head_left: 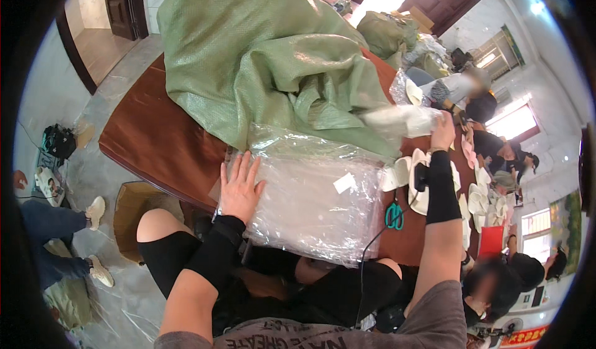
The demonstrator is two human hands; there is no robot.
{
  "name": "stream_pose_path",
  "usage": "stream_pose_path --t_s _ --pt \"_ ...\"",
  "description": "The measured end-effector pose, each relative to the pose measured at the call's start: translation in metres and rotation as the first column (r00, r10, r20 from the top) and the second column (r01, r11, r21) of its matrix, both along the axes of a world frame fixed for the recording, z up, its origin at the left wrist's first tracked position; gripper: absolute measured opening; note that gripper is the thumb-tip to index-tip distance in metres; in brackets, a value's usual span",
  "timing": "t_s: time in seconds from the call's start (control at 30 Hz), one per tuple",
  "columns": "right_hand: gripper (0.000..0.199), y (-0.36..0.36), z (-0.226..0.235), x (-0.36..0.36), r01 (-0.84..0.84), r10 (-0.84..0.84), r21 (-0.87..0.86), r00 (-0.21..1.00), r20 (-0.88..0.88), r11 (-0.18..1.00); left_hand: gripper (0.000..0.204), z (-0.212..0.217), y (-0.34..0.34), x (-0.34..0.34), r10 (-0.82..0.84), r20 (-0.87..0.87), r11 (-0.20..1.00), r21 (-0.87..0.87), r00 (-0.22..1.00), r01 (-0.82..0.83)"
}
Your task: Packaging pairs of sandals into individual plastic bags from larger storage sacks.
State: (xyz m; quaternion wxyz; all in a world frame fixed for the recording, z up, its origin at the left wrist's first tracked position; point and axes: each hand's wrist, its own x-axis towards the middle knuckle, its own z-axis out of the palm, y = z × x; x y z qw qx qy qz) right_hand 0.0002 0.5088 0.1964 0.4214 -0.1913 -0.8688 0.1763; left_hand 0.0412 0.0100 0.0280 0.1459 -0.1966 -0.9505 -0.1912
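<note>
My left hand lies flat, fingers spread, on the left edge of a stack of clear plastic bags at the table's near edge. A small white label shows on the stack. To the right, my right hand is closed on the end of a white slipper, which is blurred by motion; clear wrapping may be around it. Several white slippers lie below that hand. Teal-handled scissors rest between the bags and my right forearm.
A big green woven sack covers much of the brown table. An open cardboard box stands on the floor at left. A black cable runs near my right arm. Other people sit along the right side, and more slippers lie there.
</note>
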Motion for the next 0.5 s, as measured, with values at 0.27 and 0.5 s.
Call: stream_pose_path --t_s 0.27,0.5 --pt "0.026 -0.022 0.144 0.116 -0.070 0.055 0.439 0.997 0.048 0.896 0.057 -0.011 0.004 0.000 -0.016 -0.084 1.000 0.014 0.996 0.017" --pt "0.030 -0.131 0.157 0.130 -0.282 0.027 0.750 0.943 0.333 0.598 0.055 -0.012 0.006 0.001 -0.010 -0.089 0.999 0.034 0.996 0.013"
